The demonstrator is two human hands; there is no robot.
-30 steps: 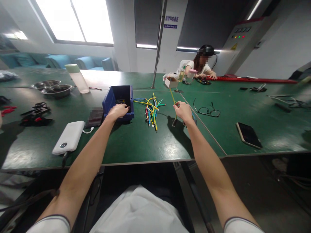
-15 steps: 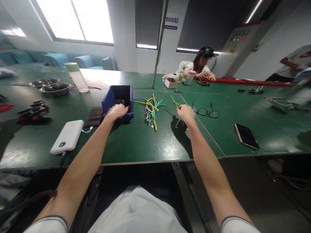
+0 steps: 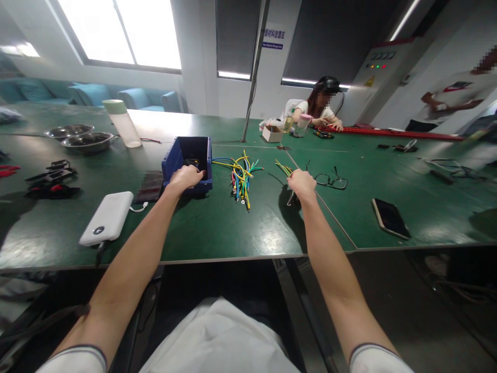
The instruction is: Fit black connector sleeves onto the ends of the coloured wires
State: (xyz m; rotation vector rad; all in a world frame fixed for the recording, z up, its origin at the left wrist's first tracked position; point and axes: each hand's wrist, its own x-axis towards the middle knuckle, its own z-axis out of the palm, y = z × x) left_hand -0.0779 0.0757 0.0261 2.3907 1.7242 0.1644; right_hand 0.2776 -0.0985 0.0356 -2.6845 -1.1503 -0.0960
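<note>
My left hand (image 3: 187, 178) is at the front of a blue plastic bin (image 3: 206, 181), its fingers bent over the low front wall. Something small and dark with a yellow mark lies inside the bin. To the right of the bin is a loose pile of short wires (image 3: 243, 178) in yellow, blue, green and red, some ending in ring terminals. My right hand (image 3: 302, 184) is closed round a few yellow-green wires (image 3: 283, 167) just above the table. Their far ends stick out at the upper left, and terminal ends hang below the hand.
Eyeglasses (image 3: 332, 181) and a phone (image 3: 390, 217) lie to the right. A white power bank (image 3: 106, 217), metal bowls (image 3: 88, 142) and a bottle (image 3: 123, 124) are on the left. A pole (image 3: 254, 72) rises behind the wires. A co-worker (image 3: 320, 106) sits across the table (image 3: 233, 235).
My right hand has moved slightly right with the wires in it. My left hand stays at the bin. Another person standing at the far right has come further into view.
</note>
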